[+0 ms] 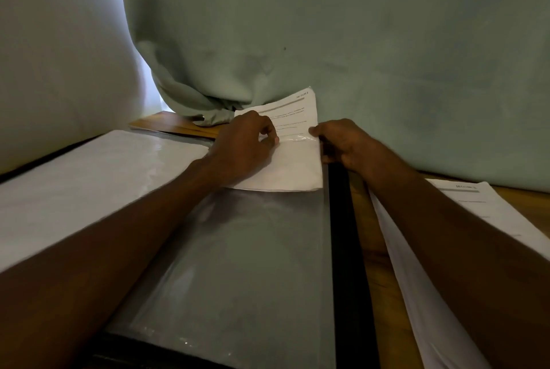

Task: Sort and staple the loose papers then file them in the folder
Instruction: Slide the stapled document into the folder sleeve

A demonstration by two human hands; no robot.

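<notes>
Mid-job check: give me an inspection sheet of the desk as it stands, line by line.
Surface: wooden table, mostly covered.
Job's things: open folder with clear sleeves; printed papers partly slid into the top of a sleeve; paper stack at right.
Clutter: nothing seen.
Grippers: left hand pinches the sleeve's mouth; right hand grips the papers' right edge by the spine.
Cables: nothing seen.
Surroundings: green curtain behind; pale wall at left.
</notes>
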